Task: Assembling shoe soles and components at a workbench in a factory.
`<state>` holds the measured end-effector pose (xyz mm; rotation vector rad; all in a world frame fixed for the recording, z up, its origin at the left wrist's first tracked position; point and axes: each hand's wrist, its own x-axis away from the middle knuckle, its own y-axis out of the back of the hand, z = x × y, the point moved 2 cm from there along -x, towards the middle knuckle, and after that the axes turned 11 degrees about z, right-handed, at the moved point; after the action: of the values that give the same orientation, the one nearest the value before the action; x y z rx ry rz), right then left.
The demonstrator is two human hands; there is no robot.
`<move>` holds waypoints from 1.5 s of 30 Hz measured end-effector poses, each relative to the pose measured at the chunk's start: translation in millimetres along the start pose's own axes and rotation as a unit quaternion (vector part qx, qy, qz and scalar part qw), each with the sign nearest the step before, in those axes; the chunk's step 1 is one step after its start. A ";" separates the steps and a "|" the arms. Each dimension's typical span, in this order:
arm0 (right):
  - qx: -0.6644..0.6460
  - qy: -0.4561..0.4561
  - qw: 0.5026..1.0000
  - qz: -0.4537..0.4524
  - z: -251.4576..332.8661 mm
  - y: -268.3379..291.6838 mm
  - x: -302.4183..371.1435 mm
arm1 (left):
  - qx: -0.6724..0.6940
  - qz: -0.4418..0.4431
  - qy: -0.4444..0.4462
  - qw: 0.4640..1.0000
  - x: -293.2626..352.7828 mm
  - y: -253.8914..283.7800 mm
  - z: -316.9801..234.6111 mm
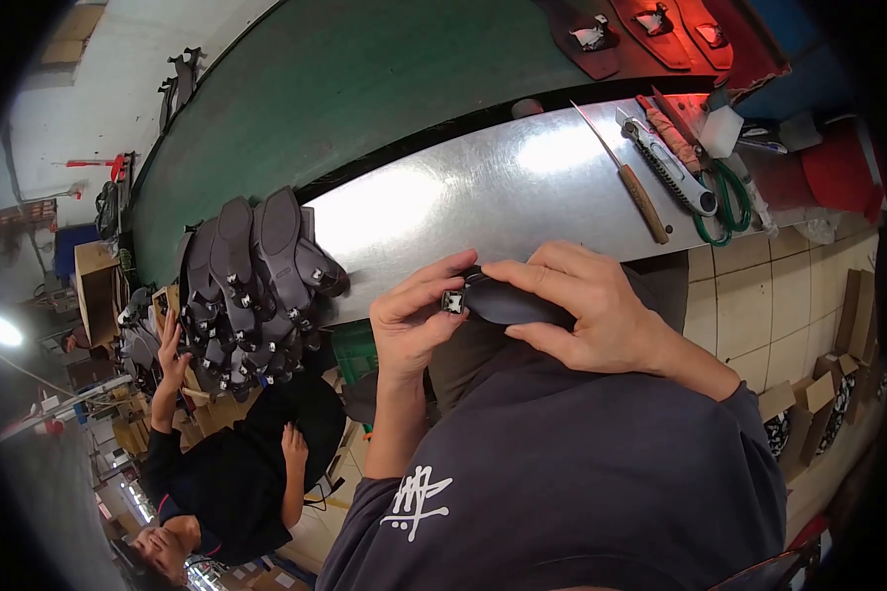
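Over the near edge of the metal worktable I hold a black sandal between both hands. My left hand has its fingers closed round one end, next to a small square metal buckle. My right hand grips the sandal from the other side, thumb below and fingers on top. The strap between my fingertips is partly hidden. To the left, a heap of dark sandals with metal buckles lies stacked at the table's end.
An awl, a utility knife and green-handled scissors lie at the right. Beyond runs a green conveyor belt, carrying red-lit sandal pieces. A co-worker sits at the left. Open cardboard boxes stand on the floor.
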<state>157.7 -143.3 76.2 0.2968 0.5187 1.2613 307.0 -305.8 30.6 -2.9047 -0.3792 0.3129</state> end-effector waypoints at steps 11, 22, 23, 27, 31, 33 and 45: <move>0.024 0.047 0.998 -0.021 -1.7 -7.6 2.3 | -0.037 0.032 -0.014 0.999 3.4 5.3 -2.4; 0.096 0.037 0.995 -0.012 0.9 -8.6 2.5 | -0.096 0.023 0.023 0.995 -3.5 -13.7 -14.0; 0.095 0.036 0.995 -0.011 -0.2 -9.4 2.2 | -0.079 0.004 0.044 0.996 -2.7 -14.5 -12.4; 0.025 -0.011 1.000 -0.010 -11.6 -14.0 2.3 | -0.039 -0.049 0.080 0.995 -2.9 -20.5 -5.9; -0.045 -0.037 0.995 -0.084 -21.8 -24.8 2.5 | 0.043 -0.070 0.201 0.976 -5.1 -20.5 -4.3; -0.057 -0.052 0.996 -0.045 -24.0 -24.3 5.2 | 0.044 -0.068 0.202 0.976 -2.7 -18.4 -0.3; 0.018 -0.007 0.998 -0.061 -25.0 -30.7 4.4 | 0.024 -0.109 0.209 0.972 -4.9 -32.3 2.5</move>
<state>170.8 -149.7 39.1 0.2991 0.5402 1.1322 294.3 -276.1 36.1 -2.7460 -0.5978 -0.3142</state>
